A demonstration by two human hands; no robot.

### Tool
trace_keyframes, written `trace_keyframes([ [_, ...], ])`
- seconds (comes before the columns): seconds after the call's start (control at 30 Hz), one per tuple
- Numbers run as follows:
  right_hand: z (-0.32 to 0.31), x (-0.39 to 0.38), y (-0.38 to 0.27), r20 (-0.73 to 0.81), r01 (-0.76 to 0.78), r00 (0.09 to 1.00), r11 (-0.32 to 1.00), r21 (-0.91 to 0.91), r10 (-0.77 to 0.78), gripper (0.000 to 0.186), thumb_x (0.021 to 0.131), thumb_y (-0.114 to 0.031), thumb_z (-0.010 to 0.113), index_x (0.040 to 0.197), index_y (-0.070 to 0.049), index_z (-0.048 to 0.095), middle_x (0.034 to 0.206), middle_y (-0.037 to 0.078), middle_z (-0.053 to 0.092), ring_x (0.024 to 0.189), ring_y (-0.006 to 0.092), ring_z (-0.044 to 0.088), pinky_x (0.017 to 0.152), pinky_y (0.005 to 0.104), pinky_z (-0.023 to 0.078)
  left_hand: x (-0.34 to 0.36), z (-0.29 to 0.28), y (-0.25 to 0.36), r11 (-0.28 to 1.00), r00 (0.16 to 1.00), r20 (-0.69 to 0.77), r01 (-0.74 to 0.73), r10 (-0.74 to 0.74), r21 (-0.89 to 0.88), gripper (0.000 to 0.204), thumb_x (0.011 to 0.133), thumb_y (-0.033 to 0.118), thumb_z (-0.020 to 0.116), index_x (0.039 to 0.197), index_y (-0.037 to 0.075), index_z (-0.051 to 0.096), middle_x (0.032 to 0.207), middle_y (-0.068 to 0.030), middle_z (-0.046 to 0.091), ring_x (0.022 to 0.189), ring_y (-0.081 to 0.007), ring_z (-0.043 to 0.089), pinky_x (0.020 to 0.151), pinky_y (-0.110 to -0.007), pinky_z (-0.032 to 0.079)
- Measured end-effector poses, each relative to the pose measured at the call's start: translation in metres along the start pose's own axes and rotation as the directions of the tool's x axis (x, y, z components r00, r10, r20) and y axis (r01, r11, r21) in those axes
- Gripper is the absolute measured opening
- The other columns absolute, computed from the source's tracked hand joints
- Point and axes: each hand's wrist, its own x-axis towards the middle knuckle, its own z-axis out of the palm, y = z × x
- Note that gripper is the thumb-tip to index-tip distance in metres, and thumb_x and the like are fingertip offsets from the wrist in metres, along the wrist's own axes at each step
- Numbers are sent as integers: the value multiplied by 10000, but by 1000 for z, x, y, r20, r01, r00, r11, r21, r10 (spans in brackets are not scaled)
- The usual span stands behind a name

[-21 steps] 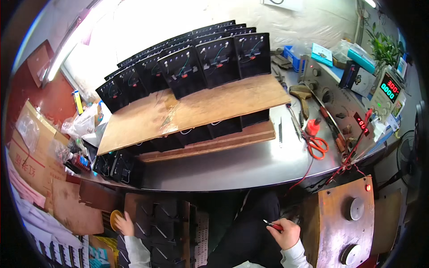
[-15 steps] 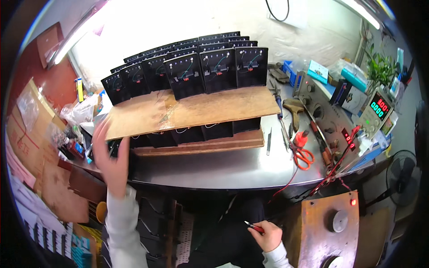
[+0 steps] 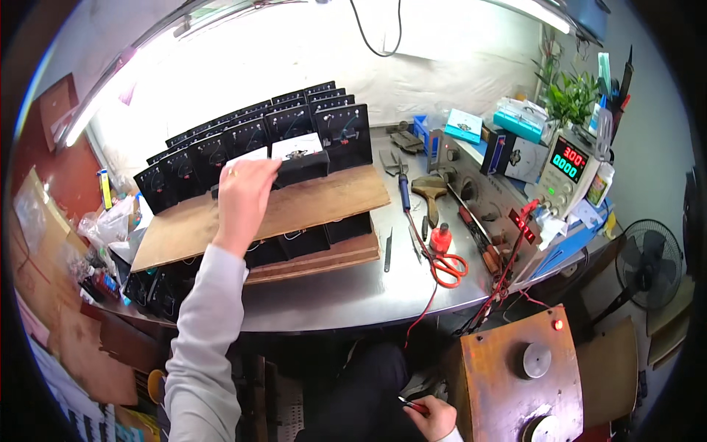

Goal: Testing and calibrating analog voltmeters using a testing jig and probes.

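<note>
My left hand [image 3: 247,195] reaches over the wooden board [image 3: 324,195], its fingers closed at the black boxes in the front row. One black box [image 3: 305,170] there is tipped with its white face up. A second white face [image 3: 250,156] shows partly behind the hand. The fingertips meet the edge of the tipped box; the exact grip is partly hidden. Right of it, another black box [image 3: 342,136] stands upright, wires on its open side. Low down, my right hand [image 3: 436,418] is closed on a small red-handled tool [image 3: 414,406] with a metal tip.
More black boxes [image 3: 162,180] stand in rows behind and below the board. On the metal bench lie orange-handled scissors [image 3: 449,271], a red bottle [image 3: 440,239], a brush [image 3: 429,193] and a soldering iron [image 3: 404,193]. A power supply [image 3: 571,173] stands right; a wooden machine box [image 3: 523,376] is nearer.
My left hand has moved from the board's left end up and right to the front boxes. Two upright boxes are now tipped, white faces up. The view has shifted right; my right hand keeps its tool.
</note>
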Motion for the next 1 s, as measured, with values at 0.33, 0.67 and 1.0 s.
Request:
trace_keyframes([
  [0.33,-3,30,-7,-48,10,999,999,-52,-13,229,738,-133,870,855,-38,698,724,107,684,633,246,683,576,315,530,-25,-27,-24,948,984,47,180,-174,-264,610,711,189,866,1277,97,658,1227,-121,651,1183,-307,573,1038,-419,422],
  [0.67,22,21,-20,-34,-16,999,1000,-9,16,232,761,-129,855,899,-1,719,769,132,706,663,219,695,628,281,543,-82,-43,-29,268,697,541,697,-472,-665,1098,684,112,902,1572,72,256,1447,-161,492,1305,-261,512,1117,-388,386],
  [1.0,34,66,-87,-17,101,995,987,125,-100,236,727,-64,875,885,-16,706,761,88,649,627,192,619,582,297,497,-161,-34,105,357,755,553,654,-351,-667,920,667,235,891,1452,49,450,1313,-202,583,1203,-380,569,1031,-435,436],
])
